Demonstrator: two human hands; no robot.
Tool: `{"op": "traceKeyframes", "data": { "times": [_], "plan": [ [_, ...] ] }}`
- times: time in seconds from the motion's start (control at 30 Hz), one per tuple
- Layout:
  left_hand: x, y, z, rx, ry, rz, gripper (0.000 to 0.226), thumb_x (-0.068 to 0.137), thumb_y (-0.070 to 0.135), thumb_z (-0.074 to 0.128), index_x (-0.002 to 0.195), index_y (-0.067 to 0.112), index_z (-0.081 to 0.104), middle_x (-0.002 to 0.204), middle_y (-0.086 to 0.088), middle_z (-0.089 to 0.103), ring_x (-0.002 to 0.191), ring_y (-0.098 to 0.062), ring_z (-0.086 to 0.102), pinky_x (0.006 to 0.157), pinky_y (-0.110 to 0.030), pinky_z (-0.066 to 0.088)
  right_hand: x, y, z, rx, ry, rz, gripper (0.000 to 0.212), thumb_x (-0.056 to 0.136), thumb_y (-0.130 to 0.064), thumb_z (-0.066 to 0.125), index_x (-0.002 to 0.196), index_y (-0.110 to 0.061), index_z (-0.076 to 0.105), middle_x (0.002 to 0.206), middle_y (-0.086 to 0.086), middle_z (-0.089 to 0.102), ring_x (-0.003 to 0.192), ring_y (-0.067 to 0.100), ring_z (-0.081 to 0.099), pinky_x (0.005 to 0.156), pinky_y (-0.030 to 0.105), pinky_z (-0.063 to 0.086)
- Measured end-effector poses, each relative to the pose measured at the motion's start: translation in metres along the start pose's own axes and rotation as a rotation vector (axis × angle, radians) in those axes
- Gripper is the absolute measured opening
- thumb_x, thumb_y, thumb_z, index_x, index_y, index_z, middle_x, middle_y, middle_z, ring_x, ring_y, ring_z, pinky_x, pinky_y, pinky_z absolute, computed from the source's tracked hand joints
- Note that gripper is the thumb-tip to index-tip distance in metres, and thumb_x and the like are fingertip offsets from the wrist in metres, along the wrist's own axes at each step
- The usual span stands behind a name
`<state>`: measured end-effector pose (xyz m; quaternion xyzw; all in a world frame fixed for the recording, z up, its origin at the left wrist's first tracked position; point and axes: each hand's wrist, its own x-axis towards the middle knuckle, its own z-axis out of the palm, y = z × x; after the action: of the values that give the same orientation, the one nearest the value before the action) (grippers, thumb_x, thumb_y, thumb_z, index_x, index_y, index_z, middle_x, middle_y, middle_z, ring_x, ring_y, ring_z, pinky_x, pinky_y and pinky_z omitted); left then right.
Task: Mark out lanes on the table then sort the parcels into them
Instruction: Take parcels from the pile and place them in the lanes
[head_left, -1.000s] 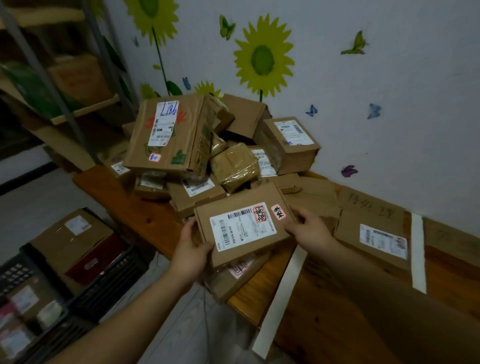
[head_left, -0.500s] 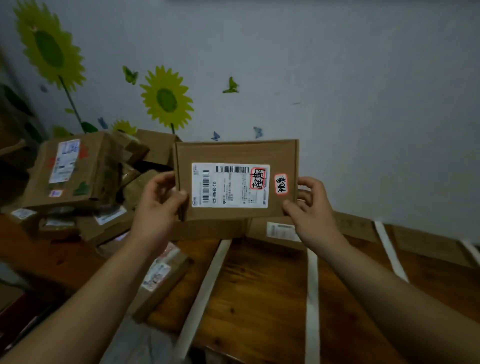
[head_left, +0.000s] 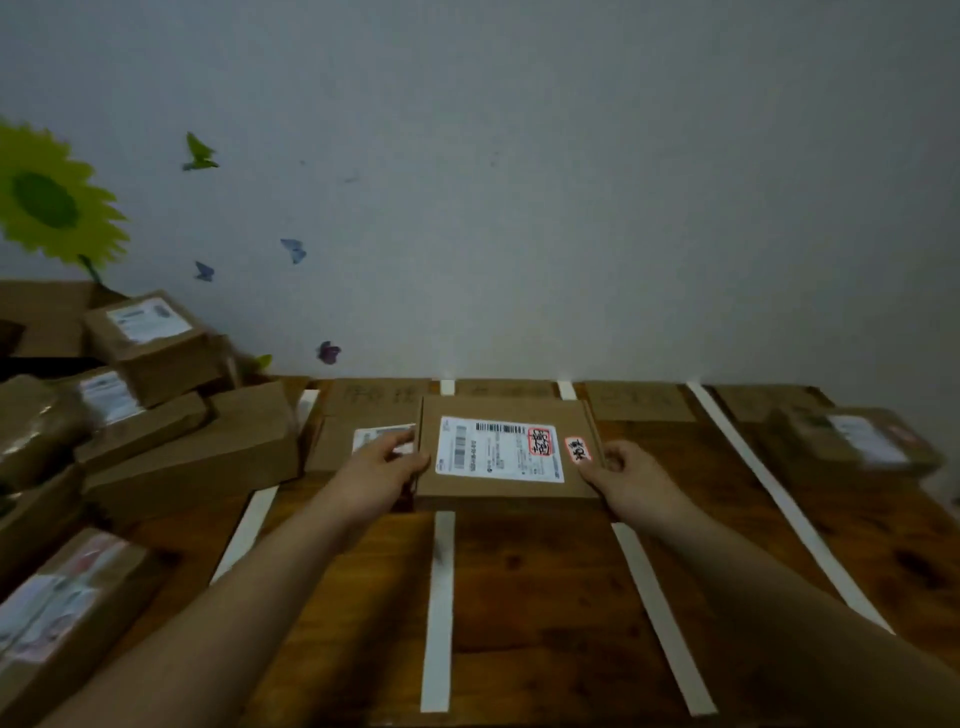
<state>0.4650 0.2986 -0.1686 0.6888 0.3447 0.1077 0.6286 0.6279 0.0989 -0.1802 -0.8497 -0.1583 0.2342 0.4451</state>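
A flat brown parcel (head_left: 506, 483) with a white shipping label and two red-edged stickers lies on the wooden table (head_left: 545, 597). It sits between two white tape strips, the left strip (head_left: 439, 608) and the right strip (head_left: 660, 613), near the wall. My left hand (head_left: 382, 467) grips its left edge and my right hand (head_left: 626, 475) grips its right edge. Another labelled parcel (head_left: 358, 441) lies in the lane to the left, partly behind my left hand. Cardboard lane signs (head_left: 641, 401) with writing lie along the wall.
A heap of unsorted brown parcels (head_left: 150, 415) fills the table's left end. Two more tape strips (head_left: 249, 530) (head_left: 779, 493) mark further lanes. One parcel (head_left: 857, 441) rests in the far right lane. A wall with flower and butterfly stickers (head_left: 293, 250) runs behind the table.
The parcel was lifted from the heap on the left, held up in front of me, then carried right and brought down flat into the middle lane. My view turned right.
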Motion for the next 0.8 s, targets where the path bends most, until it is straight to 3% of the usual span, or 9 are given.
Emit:
{"op": "traceKeyframes", "data": {
  "times": [0.13, 0.3, 0.4, 0.53, 0.63, 0.67, 0.8],
  "plan": [
    [0.036, -0.027, 0.035, 0.083, -0.154, -0.136, 0.044, 0.095, 0.016, 0.050, 0.138, 0.022, 0.044, 0.109, -0.003, 0.065, 0.098, -0.020, 0.064, 0.076, -0.032, 0.053, 0.002, 0.043, -0.013, -0.036, 0.013, 0.092, 0.041, 0.096, -0.027, 0.054, 0.134, -0.014, 0.045, 0.120, 0.006, 0.059, 0.093, 0.014, 0.058, 0.066, 0.023, 0.050],
    [0.059, -0.056, 0.035, 0.103, -0.138, -0.214, 0.048, 0.095, 0.011, 0.050, 0.140, 0.023, 0.041, 0.115, -0.005, 0.063, 0.100, -0.020, 0.062, 0.074, -0.031, 0.052, 0.011, 0.060, 0.009, -0.148, -0.023, 0.028, 0.039, 0.097, -0.027, 0.051, 0.133, -0.012, 0.048, 0.128, 0.006, 0.056, 0.098, 0.010, 0.048, 0.084, 0.026, 0.047],
    [0.067, -0.072, 0.006, 0.136, -0.037, -0.238, 0.048, 0.092, 0.009, 0.054, 0.137, 0.021, 0.042, 0.119, -0.007, 0.061, 0.102, -0.022, 0.060, 0.079, -0.036, 0.053, 0.026, 0.055, 0.048, -0.131, -0.073, -0.010, 0.038, 0.095, -0.021, 0.057, 0.132, -0.015, 0.049, 0.129, 0.003, 0.057, 0.099, 0.007, 0.049, 0.075, 0.013, 0.043],
    [0.081, -0.090, -0.056, 0.179, 0.056, -0.238, 0.050, 0.089, 0.005, 0.060, 0.134, 0.016, 0.042, 0.126, -0.007, 0.058, 0.106, -0.023, 0.059, 0.090, -0.040, 0.052, 0.047, 0.031, 0.116, -0.090, -0.149, -0.034, 0.044, 0.090, -0.014, 0.063, 0.131, -0.017, 0.049, 0.127, 0.000, 0.057, 0.112, 0.014, 0.055, 0.086, 0.020, 0.048],
    [0.098, -0.095, -0.103, 0.263, 0.101, -0.172, 0.057, 0.088, 0.002, 0.060, 0.138, 0.017, 0.039, 0.133, -0.005, 0.054, 0.116, -0.024, 0.055, 0.094, -0.040, 0.049, 0.065, 0.005, 0.167, -0.075, -0.175, -0.060, 0.034, 0.089, -0.011, 0.064, 0.120, -0.019, 0.053, 0.110, -0.008, 0.058, 0.097, 0.004, 0.054, 0.065, 0.009, 0.042],
    [0.106, -0.096, -0.117, 0.305, 0.111, -0.145, 0.059, 0.088, 0.003, 0.061, 0.140, 0.017, 0.037, 0.135, -0.005, 0.052, 0.119, -0.023, 0.053, 0.096, -0.041, 0.048, 0.072, -0.003, 0.183, -0.068, -0.177, -0.064, 0.028, 0.089, -0.012, 0.064, 0.114, -0.021, 0.053, 0.105, -0.010, 0.058, 0.096, 0.004, 0.056, 0.064, 0.009, 0.042],
    [0.144, -0.098, -0.155, 0.481, 0.085, -0.057, 0.056, 0.089, 0.007, 0.060, 0.140, 0.019, 0.040, 0.137, -0.004, 0.051, 0.124, -0.020, 0.049, 0.096, -0.033, 0.046, 0.100, -0.034, 0.229, -0.010, -0.162, -0.032, 0.035, 0.091, -0.020, 0.063, 0.122, -0.023, 0.050, 0.105, -0.011, 0.052, 0.103, 0.008, 0.053, 0.085, 0.023, 0.046]
  ]
}}
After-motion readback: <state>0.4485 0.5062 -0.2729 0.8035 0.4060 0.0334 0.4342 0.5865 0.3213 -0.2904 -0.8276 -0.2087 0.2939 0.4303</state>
